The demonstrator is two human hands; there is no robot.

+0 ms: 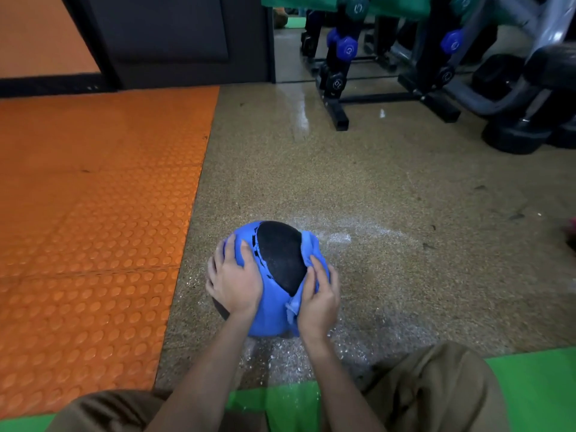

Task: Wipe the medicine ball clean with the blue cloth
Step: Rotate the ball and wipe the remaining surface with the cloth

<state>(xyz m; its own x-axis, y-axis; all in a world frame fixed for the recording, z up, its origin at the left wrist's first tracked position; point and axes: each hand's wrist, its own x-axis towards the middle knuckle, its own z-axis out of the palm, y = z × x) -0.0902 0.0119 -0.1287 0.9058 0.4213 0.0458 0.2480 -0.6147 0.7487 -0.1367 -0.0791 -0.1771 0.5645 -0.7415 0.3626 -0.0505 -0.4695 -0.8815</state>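
Note:
A blue and black medicine ball [277,260] rests on the speckled floor just in front of my knees. My left hand [232,282] lies flat on the ball's left side, fingers spread over its blue panel. The blue cloth [311,251] is bunched along the ball's right side. My right hand [318,294] presses the cloth against the ball, fingers curled over its folds. A black patch of the ball shows between my two hands.
An orange studded mat [93,229] covers the floor to the left. A green mat [536,388] lies under my knees. A black dumbbell rack [336,88] with blue dumbbells and other gym equipment stand at the back right. A dark wall panel [171,35] is behind.

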